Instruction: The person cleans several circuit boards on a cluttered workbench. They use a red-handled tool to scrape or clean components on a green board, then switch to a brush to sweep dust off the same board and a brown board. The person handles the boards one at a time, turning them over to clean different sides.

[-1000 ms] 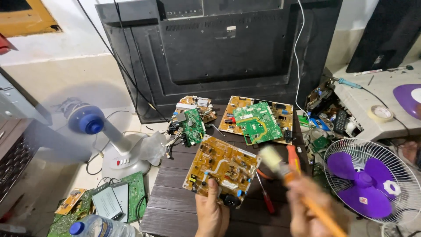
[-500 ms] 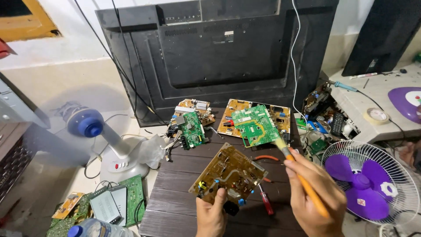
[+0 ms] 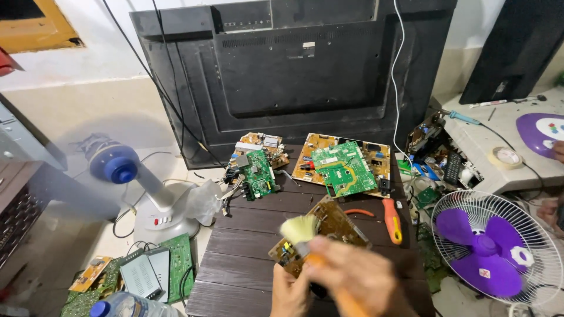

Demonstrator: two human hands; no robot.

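Nearest the camera, the left hand (image 3: 291,293) grips the lower edge of a tan circuit board (image 3: 329,232), tilting it above the dark slatted surface (image 3: 247,258). The right hand (image 3: 358,282) closes around an orange-handled brush (image 3: 301,230) whose pale bristles touch the board; light strokes along the components (away from the body) would serve best. Motion blurs the right hand, and the frame's edge cuts off both wrists. Farther back, a green board (image 3: 343,169) lies before a black television back panel (image 3: 294,76).

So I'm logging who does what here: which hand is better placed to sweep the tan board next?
Probably the right hand: it grips the orange-handled brush, bristles at the tan circuit board. The left hand holds that board's near edge, steadying it.
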